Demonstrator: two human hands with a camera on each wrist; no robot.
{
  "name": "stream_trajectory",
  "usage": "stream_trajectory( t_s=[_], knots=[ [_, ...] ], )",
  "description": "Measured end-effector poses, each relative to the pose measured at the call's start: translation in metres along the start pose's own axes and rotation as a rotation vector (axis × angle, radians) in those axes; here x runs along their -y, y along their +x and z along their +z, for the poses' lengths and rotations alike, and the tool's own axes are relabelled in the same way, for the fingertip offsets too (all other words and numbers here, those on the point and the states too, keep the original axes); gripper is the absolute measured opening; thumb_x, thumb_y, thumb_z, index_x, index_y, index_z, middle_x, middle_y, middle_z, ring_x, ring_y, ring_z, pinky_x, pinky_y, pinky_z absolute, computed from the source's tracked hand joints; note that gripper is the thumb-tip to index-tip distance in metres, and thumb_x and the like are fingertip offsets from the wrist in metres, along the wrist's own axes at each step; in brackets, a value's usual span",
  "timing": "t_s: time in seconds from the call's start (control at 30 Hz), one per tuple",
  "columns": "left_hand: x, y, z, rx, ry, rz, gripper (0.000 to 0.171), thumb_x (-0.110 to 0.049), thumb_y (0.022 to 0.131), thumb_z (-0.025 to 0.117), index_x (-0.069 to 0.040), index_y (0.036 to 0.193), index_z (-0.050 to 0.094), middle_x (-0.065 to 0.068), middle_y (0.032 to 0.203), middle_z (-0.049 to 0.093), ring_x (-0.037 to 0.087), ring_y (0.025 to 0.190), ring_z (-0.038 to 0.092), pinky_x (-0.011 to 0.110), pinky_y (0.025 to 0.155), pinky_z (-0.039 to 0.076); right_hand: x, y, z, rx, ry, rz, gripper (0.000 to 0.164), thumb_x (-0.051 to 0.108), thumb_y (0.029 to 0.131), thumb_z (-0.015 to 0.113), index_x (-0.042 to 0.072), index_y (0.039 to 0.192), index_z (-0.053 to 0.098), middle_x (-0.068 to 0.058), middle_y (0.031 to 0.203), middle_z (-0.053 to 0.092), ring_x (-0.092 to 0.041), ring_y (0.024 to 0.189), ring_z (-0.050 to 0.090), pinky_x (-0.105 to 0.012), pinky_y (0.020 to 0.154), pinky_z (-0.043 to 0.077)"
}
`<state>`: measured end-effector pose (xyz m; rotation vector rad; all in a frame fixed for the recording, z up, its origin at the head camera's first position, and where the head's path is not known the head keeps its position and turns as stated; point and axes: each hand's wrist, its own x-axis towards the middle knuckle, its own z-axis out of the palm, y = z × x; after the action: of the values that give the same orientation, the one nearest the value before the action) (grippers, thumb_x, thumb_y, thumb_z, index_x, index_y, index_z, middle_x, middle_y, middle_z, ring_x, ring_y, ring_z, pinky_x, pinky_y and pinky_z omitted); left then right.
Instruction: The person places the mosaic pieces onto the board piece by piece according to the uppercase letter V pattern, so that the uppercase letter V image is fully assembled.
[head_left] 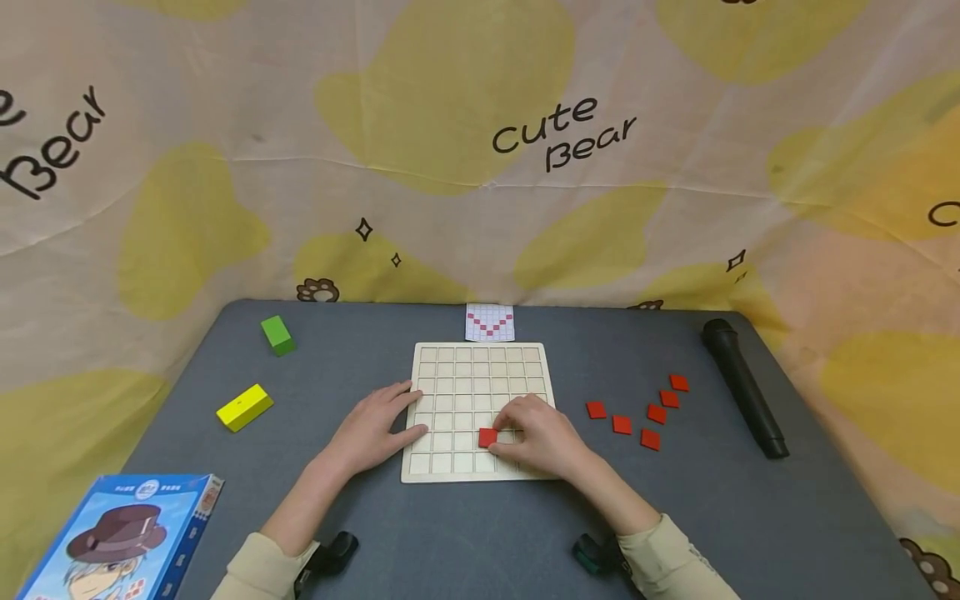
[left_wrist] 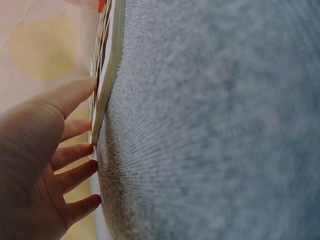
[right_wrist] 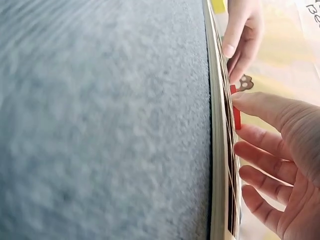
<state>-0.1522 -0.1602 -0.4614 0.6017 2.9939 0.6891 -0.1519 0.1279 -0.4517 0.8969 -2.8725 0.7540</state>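
A pale gridded board lies flat on the table, its squares framed by raised lines. My left hand rests at the board's left side, thumb and fingertips touching its edge with the fingers spread. Over the lower right part of the board, my right hand pinches a red square tile between thumb and index finger. In the right wrist view the tile is tilted against the board's surface. Beyond the board lies a small pattern card with pink squares in a V shape.
Several loose red tiles lie right of the board, with a black microphone farther right. At the left are a green block, a yellow block and a blue box. A printed cloth hangs behind the table.
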Motion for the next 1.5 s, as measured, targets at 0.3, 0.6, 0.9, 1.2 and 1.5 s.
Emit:
stream_trajectory(
  t_s=[0.3,0.6,0.9,1.2,1.5],
  knots=[
    [0.000,0.002,0.000,-0.018,-0.013,-0.012,0.051,-0.034,0.092,0.067,-0.006,0.135,0.058,0.017,0.143,0.049,0.039,0.130,0.045,0.060,0.101,0.036,0.002,0.002,0.005,0.000,-0.013,-0.031,0.019,0.034,0.079,0.080,0.022,0.090,0.070,0.011,0.091,0.062,-0.008,0.089,0.050,-0.026,0.073,0.047],
    [0.000,0.003,0.001,-0.045,-0.017,-0.024,0.047,-0.033,0.092,0.067,-0.007,0.132,0.061,0.017,0.140,0.051,0.039,0.128,0.047,0.061,0.098,0.038,0.001,-0.002,0.004,0.009,0.028,-0.038,0.022,0.036,0.079,0.080,0.022,0.093,0.070,0.011,0.097,0.063,-0.008,0.093,0.052,-0.028,0.077,0.047],
    [0.001,0.003,0.003,-0.046,-0.024,-0.007,0.047,-0.029,0.093,0.068,-0.006,0.133,0.059,0.019,0.140,0.051,0.039,0.129,0.045,0.060,0.100,0.036,-0.025,-0.014,-0.014,-0.082,0.047,-0.006,0.016,0.025,0.087,0.075,0.017,0.100,0.074,0.005,0.102,0.068,-0.015,0.098,0.058,-0.035,0.083,0.050],
    [0.003,0.002,0.003,-0.019,-0.058,-0.007,0.048,-0.026,0.094,0.066,-0.005,0.136,0.057,0.020,0.143,0.047,0.041,0.133,0.040,0.062,0.103,0.033,-0.078,-0.040,-0.046,-0.161,-0.060,0.152,0.020,0.013,0.082,0.078,0.010,0.101,0.074,-0.004,0.102,0.069,-0.025,0.096,0.059,-0.044,0.083,0.049],
    [0.004,0.002,0.003,-0.002,-0.056,-0.011,0.048,-0.025,0.095,0.065,-0.007,0.139,0.055,0.021,0.145,0.045,0.040,0.135,0.038,0.062,0.103,0.032,-0.098,-0.054,-0.057,-0.133,-0.053,0.169,0.025,0.005,0.080,0.077,0.005,0.105,0.072,-0.010,0.105,0.068,-0.032,0.100,0.059,-0.050,0.088,0.047]
  ],
)
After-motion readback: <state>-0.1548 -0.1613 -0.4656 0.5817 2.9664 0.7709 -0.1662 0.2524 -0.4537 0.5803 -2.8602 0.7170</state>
